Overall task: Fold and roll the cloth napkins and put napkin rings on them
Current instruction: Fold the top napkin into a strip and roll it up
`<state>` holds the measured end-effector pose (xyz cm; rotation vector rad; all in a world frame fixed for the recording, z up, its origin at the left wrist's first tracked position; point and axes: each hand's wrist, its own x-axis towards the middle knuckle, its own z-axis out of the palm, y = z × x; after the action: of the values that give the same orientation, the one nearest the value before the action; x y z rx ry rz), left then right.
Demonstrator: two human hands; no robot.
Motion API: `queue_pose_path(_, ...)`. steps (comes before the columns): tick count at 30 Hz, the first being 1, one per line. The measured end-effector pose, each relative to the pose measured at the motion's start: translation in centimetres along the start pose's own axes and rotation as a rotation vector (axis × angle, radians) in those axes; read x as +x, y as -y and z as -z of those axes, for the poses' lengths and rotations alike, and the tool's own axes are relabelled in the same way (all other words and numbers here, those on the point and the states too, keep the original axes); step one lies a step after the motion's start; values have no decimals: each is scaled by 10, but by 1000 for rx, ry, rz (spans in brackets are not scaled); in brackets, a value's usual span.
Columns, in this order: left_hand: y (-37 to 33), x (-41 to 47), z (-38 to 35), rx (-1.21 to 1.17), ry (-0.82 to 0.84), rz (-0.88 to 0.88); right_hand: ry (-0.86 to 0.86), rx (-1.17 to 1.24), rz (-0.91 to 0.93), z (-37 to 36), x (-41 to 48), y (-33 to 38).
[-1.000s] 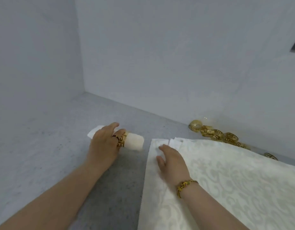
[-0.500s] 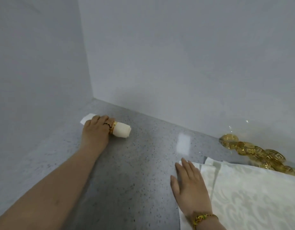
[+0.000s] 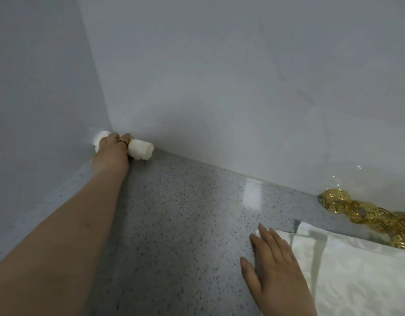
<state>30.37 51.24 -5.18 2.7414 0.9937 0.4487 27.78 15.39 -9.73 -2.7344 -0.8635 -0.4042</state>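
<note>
Since a second ago our left arm has stretched far across the speckled grey surface (image 3: 174,224). The rolled napkin (image 3: 141,150), which lay near the middle then, now sits in the far corner, right against the foot of the back wall (image 3: 242,87) and just beside the side wall (image 3: 37,87). Our left hand (image 3: 110,153) grips the roll's middle, fingers curled over it, so we cannot see the napkin ring there. Our right hand (image 3: 277,270) has stayed flat, fingers straight and slightly spread, resting on the near-left corner of the stack of flat patterned napkins (image 3: 356,281) at lower right.

Behind that stack, a heap of gold napkin rings (image 3: 365,213) lies along the foot of the back wall, near the cloth's far edge.

The two walls close the surface at the back and on the left. A broad stretch of bare surface lies between our two hands, and our left forearm crosses its left part.
</note>
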Motion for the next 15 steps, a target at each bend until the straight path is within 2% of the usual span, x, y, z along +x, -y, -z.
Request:
queue_pose_path(6, -1, 13, -2, -67, 13, -94, -57, -22, 24, -3, 1, -1)
queue_pose_path(10, -4, 15, 2, -142, 36, -12, -73, -18, 28, -5, 2, -2)
queue_pose_path(15, -2, 13, -1, -329, -40, 5, -86, -14, 34, -10, 4, -5)
